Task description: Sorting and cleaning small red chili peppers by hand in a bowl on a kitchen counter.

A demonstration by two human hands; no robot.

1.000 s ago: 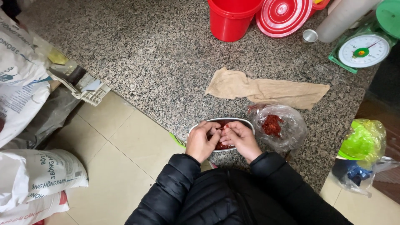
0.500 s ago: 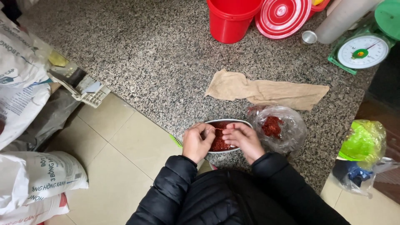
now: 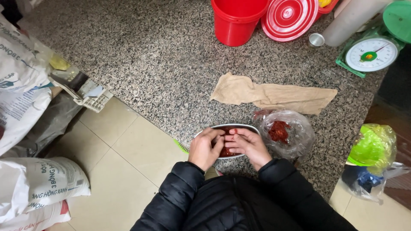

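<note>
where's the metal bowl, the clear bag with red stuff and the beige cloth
metal bowl (image 3: pixel 244 126), head view, far rim above the hands
clear plastic bag (image 3: pixel 295 137), head view, bare plastic right of the red contents
beige cloth (image 3: pixel 274 95), head view, middle fold

Observer's body, head view. Upper garment: black padded jacket, matte to slightly glossy fabric, quilted folds across the chest at 6 o'clock. Both sleeves long, puffy and creased, with plain cuffs ending at the wrists. Left hand (image 3: pixel 206 148) at 7 o'clock of centre: bare, no glove, ring or watch seen. Right hand (image 3: pixel 249 145) just beside it: bare, fingertips smeared red.
</note>
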